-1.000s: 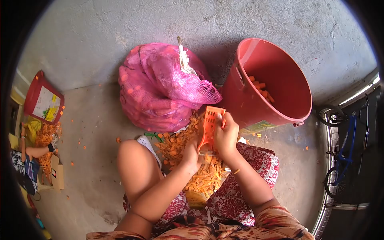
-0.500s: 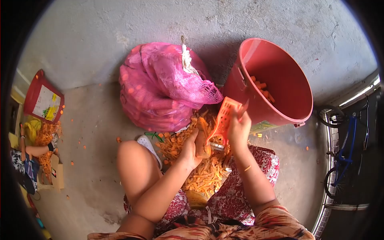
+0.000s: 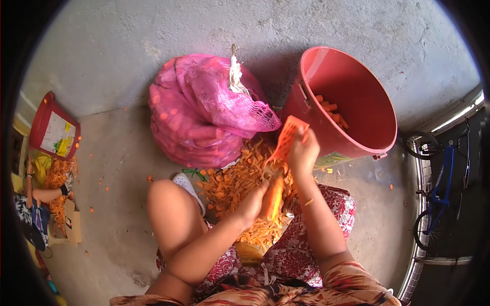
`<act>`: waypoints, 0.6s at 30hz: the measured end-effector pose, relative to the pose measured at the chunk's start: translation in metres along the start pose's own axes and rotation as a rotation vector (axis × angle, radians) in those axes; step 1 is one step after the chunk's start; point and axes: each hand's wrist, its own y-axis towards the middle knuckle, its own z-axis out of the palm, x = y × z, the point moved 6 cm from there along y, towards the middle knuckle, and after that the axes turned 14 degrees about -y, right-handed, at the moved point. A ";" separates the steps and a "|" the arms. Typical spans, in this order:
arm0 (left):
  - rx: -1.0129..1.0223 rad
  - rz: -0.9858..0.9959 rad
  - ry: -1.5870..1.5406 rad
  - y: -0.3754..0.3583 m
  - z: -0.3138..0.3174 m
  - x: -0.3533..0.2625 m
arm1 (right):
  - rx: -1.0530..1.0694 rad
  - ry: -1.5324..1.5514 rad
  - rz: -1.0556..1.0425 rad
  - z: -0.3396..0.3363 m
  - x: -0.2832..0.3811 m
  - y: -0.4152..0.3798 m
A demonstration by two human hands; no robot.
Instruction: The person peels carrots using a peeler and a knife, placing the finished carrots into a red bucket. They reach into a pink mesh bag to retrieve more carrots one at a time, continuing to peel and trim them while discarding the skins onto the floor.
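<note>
My left hand [image 3: 251, 205] is closed around a carrot [image 3: 274, 198], which is partly peeled and shows a bright orange strip. An orange peeler [image 3: 289, 136] with a perforated, wide handle is gripped in my right hand [image 3: 304, 155]. Its blade end lies at the carrot's upper end; motion blur and the fingers hide whether it touches. Below both hands spreads a heap of carrot peelings [image 3: 229, 186] on the floor between my legs.
A pink mesh sack [image 3: 196, 112] full of carrots leans by the wall. To its right stands a tilted red bucket [image 3: 352, 76] with several peeled carrots [image 3: 332, 109] inside. At far left, another person [image 3: 38, 204] sits near a red bucket [image 3: 53, 125]. A blue bicycle [image 3: 443, 178] is at right.
The peeler has moved up along the carrot, and its handle has tilted. The carrot has turned and shifted slightly down and right, now showing a bright peeled side.
</note>
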 end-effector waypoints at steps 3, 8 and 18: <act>0.043 0.158 0.226 -0.004 0.016 0.005 | -0.075 0.004 0.192 -0.001 -0.030 0.026; -0.106 0.071 -0.239 0.005 -0.016 -0.013 | 0.046 0.186 0.178 -0.008 -0.010 0.019; -0.084 0.223 -0.435 0.011 -0.011 -0.043 | 0.424 0.282 0.082 0.013 0.024 -0.046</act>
